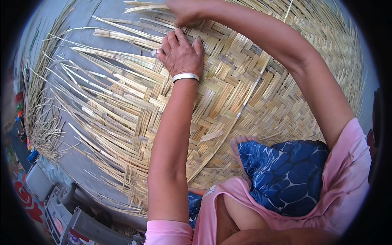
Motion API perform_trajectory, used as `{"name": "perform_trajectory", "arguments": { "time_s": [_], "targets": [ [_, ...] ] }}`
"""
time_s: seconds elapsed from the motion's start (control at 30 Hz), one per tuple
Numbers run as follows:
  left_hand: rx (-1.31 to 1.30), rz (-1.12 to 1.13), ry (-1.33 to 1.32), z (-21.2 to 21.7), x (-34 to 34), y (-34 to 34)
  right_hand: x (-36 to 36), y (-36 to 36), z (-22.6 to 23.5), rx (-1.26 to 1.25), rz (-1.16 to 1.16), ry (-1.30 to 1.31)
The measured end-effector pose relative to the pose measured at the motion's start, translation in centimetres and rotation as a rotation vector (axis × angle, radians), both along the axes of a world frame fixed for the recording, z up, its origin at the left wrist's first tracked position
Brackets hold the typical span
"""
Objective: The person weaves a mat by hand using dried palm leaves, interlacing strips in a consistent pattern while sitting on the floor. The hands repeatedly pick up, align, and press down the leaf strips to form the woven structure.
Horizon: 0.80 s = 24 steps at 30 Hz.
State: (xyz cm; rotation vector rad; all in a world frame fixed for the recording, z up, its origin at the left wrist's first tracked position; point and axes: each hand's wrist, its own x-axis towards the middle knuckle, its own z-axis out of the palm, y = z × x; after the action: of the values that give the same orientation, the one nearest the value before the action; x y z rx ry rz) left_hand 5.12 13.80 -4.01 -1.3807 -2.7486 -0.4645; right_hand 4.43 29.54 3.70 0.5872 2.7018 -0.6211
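A large mat (228, 81) of flat, straw-coloured split strips lies under both hands, woven in a slanting pattern. Its left side ends in long loose strips (110, 77) fanning outward. My left hand (181, 55), with a pale bangle at the wrist, rests palm down on the weave where the loose strips begin, fingers and thumb apart. Just beyond it, at the top edge, my right hand (185, 11) is curled down against the mat's far left part. The upper edge of the picture cuts it off, and what its fingers pinch is hidden.
A thin stick (253, 90) lies slantwise across the mat. My bare foot (241, 143) rests on the weave beside blue patterned cloth (290, 175). At left, a bundle of loose strips (43, 106) lies on the grey floor (81, 20). A grey plastic object (98, 224) stands at lower left.
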Motion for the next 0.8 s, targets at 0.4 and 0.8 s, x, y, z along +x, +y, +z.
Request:
{"name": "perform_trajectory", "arguments": {
  "time_s": [0.4,0.8],
  "targets": [
    [0.051,-0.008,-0.045,-0.3,-0.1,-1.2,0.4,-1.5,-1.5,0.068,-0.049,0.014],
    [-0.370,-0.128,-0.007,9.4,-1.9,-31.9,1.8,-8.2,-4.0,0.592,0.461,0.583]
  ]
}}
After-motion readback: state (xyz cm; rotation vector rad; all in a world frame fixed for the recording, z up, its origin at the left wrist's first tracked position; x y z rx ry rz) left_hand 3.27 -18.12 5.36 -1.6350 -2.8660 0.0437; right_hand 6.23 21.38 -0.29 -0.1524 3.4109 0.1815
